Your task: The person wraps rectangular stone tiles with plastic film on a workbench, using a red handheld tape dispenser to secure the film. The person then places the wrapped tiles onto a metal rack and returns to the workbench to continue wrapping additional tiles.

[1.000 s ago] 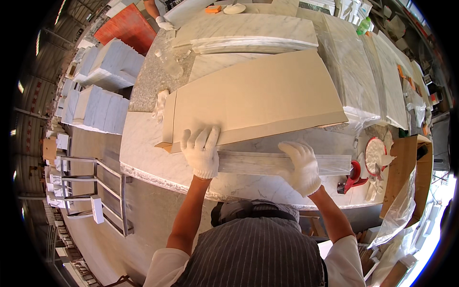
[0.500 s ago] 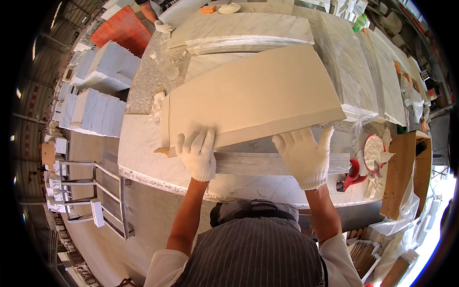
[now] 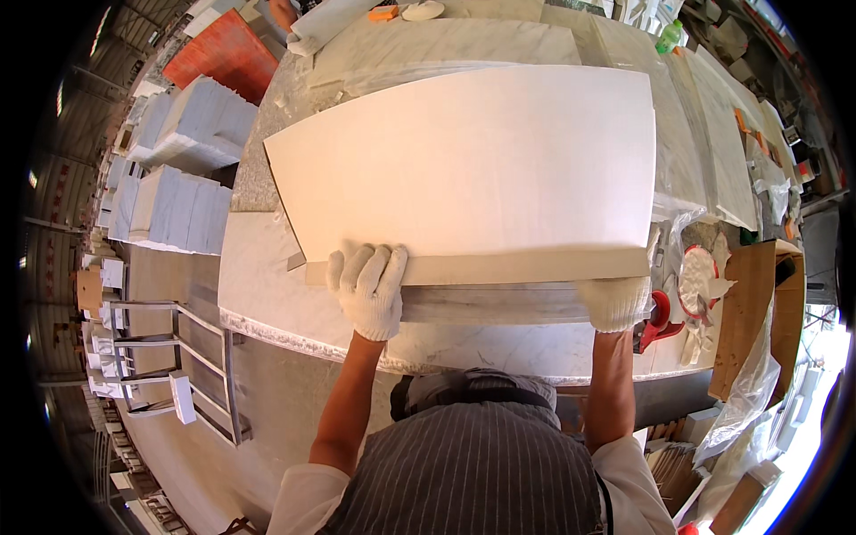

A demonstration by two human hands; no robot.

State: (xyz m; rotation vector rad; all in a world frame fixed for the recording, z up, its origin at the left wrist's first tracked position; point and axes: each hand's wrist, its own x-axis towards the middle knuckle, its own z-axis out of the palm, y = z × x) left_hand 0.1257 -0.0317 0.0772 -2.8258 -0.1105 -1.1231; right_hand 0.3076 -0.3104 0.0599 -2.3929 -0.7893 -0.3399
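A large cardboard sheet (image 3: 481,160) slants across the workbench in front of me, its upper face bright white, with a tan strip (image 3: 526,267) along the near edge. My left hand (image 3: 367,290), in a white knit glove, has bent fingers over the strip's left end. At the right end my gloved right hand (image 3: 615,303) reaches under the edge; the sheet hides its fingers. Beneath that edge shows a stack of grey-white marble strips (image 3: 490,305). Beside my right hand lies a red tape dispenser (image 3: 658,323).
A red-rimmed bowl (image 3: 698,275) and an open cardboard box (image 3: 758,312) stand to the right. Marble slabs (image 3: 446,45) lie at the back. Another person's gloved hand (image 3: 303,45) is at far left. Stone blocks (image 3: 183,209) and a metal rack (image 3: 178,357) stand left of the bench.
The sheet has turned so its near edge lies nearly level, and its face now looks white rather than tan. My right hand moved right, with its fingers under the edge.
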